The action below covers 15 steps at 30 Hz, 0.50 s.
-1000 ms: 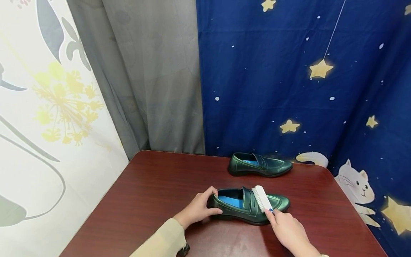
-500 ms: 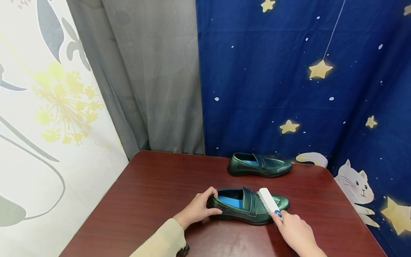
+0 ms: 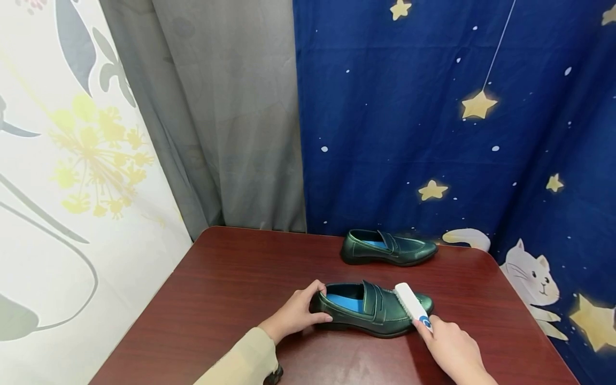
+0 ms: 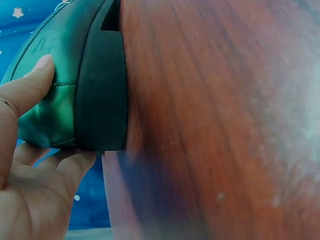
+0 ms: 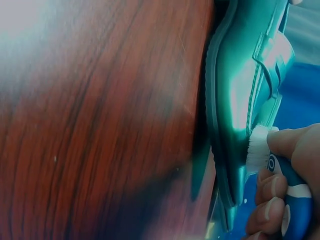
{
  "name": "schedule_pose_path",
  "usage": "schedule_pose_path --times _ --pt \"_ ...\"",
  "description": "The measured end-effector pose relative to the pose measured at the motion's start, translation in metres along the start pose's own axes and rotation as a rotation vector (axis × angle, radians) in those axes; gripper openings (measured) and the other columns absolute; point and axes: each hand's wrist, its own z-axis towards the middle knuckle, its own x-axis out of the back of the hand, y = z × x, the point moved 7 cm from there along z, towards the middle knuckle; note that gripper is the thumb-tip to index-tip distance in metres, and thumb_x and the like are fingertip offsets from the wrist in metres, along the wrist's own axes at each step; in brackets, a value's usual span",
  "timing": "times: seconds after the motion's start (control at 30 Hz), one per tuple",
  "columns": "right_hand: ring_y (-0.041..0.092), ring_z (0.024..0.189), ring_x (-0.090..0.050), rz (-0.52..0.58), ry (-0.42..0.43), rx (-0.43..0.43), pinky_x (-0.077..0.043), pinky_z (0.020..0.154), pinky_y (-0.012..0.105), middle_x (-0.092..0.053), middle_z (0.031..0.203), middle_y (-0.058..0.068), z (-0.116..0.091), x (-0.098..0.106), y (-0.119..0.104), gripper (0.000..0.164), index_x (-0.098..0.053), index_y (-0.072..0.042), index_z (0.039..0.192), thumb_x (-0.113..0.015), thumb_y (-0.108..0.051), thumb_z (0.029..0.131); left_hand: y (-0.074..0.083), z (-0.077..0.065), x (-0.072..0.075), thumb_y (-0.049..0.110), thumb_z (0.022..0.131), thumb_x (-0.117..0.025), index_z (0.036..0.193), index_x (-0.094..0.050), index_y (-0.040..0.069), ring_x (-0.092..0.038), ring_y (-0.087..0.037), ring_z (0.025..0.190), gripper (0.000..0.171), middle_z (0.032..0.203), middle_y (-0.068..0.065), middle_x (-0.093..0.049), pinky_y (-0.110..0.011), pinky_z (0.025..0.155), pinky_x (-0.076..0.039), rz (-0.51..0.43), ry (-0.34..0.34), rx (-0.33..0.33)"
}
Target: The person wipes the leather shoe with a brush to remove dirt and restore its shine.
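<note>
A dark green penny loafer [image 3: 351, 319] with a blue insole lies on the reddish-brown table, toe to the right. My left hand [image 3: 295, 313] grips its heel; in the left wrist view the thumb [image 4: 37, 80] lies on one side and the other fingers curl behind the heel [image 4: 62, 112]. My right hand [image 3: 454, 345] holds a scrub brush [image 3: 409, 302] by its blue-and-white handle [image 5: 297, 205]. The brush's white bristles [image 5: 257, 147] press against the loafer's upper near the toe, ahead of the strap.
A matching green loafer [image 3: 387, 248] stands farther back near the table's rear edge, toe also to the right. Behind the table [image 3: 250, 267] hang a grey curtain [image 3: 250, 117] and a blue star-patterned curtain [image 3: 385, 117]. A white patterned cloth [image 3: 72, 214] hangs at the left.
My right hand has moved the brush rightward along the loafer's upper, from beside the strap toward the toe. The left hand and both loafers have stayed in place.
</note>
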Motion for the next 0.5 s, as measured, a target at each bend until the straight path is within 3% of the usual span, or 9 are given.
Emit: schedule_pose_path --times 0.23,0.5 --pt "0.021 0.053 -0.047 -0.015 0.001 -0.01 -0.034 0.044 0.041 -0.044 0.059 0.003 0.0 0.008 0.012 0.053 -0.053 -0.01 0.079 -0.041 -0.062 0.087 -0.002 0.0 -0.002 0.027 0.074 -0.077 0.108 -0.039 0.025 -0.056 -0.007 0.071 0.051 0.091 0.008 -0.057 -0.024 0.065 -0.046 -0.014 -0.073 0.04" --pt "0.023 0.056 -0.051 -0.024 -0.025 -0.041 -0.037 0.046 0.044 -0.05 0.065 0.004 -0.001 0.012 0.028 0.063 -0.056 -0.006 0.086 -0.038 -0.067 0.085 0.004 0.001 0.0 0.03 0.072 -0.078 0.111 -0.043 0.022 -0.051 -0.005 0.083 0.053 0.102 0.011 -0.052 -0.021 0.071 -0.043 0.187 -0.064 -0.011"
